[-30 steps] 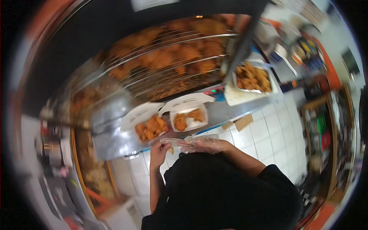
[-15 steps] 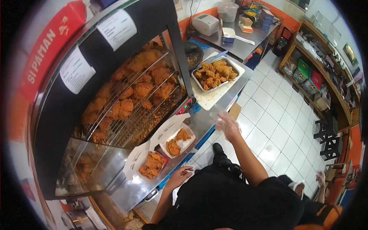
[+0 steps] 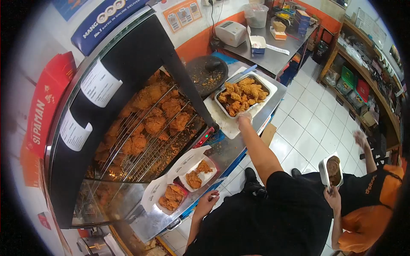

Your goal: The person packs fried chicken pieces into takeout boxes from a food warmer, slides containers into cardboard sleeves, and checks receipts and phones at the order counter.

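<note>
At a steel counter (image 3: 230, 154), a person's right hand (image 3: 243, 120), in a thin clear glove (image 3: 244, 115), is at the near corner of a metal tray (image 3: 264, 97) piled with fried chicken (image 3: 241, 94). The tray sits on a white board (image 3: 232, 131) beside the glass cabinet (image 3: 128, 40), with a blue handle (image 3: 247, 70) lying along its far side. The fingers of that hand bunch at the rim, and whether they have closed on metal or on a piece of chicken cannot be told from this angle. The bare left hand (image 3: 206, 204) hangs by the counter's near edge, fingers loosely bent and apart, with nothing visible in it. Near it stand two boxes (image 3: 154, 188), lids up, with chicken inside. The pieces look light and firm, their crust rough enough to grip but likely brittle (the glove may slide a little if there is oil), so a gentle pinch around the thick middle of a piece should suit better than a squeeze at a thin, craggy end. The tray itself looks stiff, and probably has some weight when loaded; its turned rim, taken at opposite sides, seems the surest hold. At right, a co-worker's bare hand (image 3: 334, 198) holds a pan (image 3: 323, 171), while that person's gloved hand (image 3: 361, 140) is raised beyond it.
</note>
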A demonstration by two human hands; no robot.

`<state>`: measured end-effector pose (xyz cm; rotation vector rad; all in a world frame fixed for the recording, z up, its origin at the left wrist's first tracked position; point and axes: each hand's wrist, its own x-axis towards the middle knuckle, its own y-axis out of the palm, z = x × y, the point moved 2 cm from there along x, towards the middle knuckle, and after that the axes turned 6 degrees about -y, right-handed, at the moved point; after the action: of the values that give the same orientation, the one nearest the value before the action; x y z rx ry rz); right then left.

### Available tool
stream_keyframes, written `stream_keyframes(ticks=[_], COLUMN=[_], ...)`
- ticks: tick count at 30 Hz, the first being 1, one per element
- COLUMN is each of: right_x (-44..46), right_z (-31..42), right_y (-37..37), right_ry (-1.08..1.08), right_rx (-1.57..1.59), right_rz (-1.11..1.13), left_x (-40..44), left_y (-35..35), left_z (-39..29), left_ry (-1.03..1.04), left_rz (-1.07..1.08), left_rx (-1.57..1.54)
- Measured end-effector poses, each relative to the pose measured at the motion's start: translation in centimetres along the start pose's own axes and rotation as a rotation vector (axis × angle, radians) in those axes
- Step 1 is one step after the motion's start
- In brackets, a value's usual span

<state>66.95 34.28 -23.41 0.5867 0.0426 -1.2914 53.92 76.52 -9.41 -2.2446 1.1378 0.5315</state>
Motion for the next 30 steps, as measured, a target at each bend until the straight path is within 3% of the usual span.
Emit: stream_keyframes(ticks=[2, 3, 6, 7, 8, 9, 10, 12, 13, 14, 16, 18, 22, 26, 29, 30], right_x=[-0.2, 0.2, 5.4, 5.1, 4.8, 0.7, 1.0, 2.2, -0.8, 0.0, 2.2, 2.6, 3.6, 0.8, 0.0, -1.0], right_z=[0.3, 0.5, -3.2, -1.8, -1.4, 3.7, 3.5, 3.3, 8.0, 7.1, 4.8, 5.0, 5.2, 7.4, 6.7, 7.0], right_y=[-1.7, -3.3, -9.2, -10.2, -11.6, -10.8, -11.7, -13.8, -12.4, -13.2, -15.4, -16.4, -16.9, -16.2, -17.4, -17.5], right_ry=[-0.037, -0.121, -0.076, -0.306, -0.141, 0.024, 0.033, -0.189, -0.020, -0.012, -0.115, -0.054, -0.154, -0.031, 0.249, 0.192], right_rx=[-0.039, -0.029, 0.012, -0.103, -0.100, -0.094, -0.109, -0.335, -0.467, -0.477, -0.337, -0.378, -0.759, -0.471, -0.169, -0.197], right_rz=[-0.030, 0.088, 0.206, 0.325, 0.299, 0.268, 0.273, 0.203, 0.245, 0.252, 0.320, 0.387, 0.448, 0.404, 0.357, 0.381], left_x=[1.9, 2.6, 5.3, 7.1, 9.2, 11.2, 13.3, 16.2, 18.8, 21.9, 27.3, 30.8, 32.2, 29.6, 26.5, 25.5], left_y=[0.6, 1.0, 1.6, 1.9, 2.2, 2.4, 2.4, 2.5, 3.0, 3.6, 4.6, 5.1, 5.1, 5.8, 6.3, 6.2], left_z=[0.5, 0.9, -3.0, -3.8, -4.5, -5.8, -7.6, -12.6, -13.1, -12.8, -12.3, -11.6, -10.3, -9.2, -8.8, -8.6], left_ry=[0.054, 0.111, 0.065, 0.118, 0.169, 0.153, 0.139, 0.213, 0.280, 0.349, 0.362, 0.276, 0.148, 0.056, 0.054, 0.050], left_rz=[-0.005, -0.007, 0.029, 0.010, -0.012, -0.030, -0.049, -0.236, -0.334, -0.431, -0.599, -0.599, -0.533, -0.488, -0.436, -0.445], left_rx=[-0.009, -0.015, 0.054, 0.013, -0.032, -0.077, -0.121, -0.068, -0.011, 0.049, 0.161, 0.140, 0.181, 0.028, -0.010, -0.018])
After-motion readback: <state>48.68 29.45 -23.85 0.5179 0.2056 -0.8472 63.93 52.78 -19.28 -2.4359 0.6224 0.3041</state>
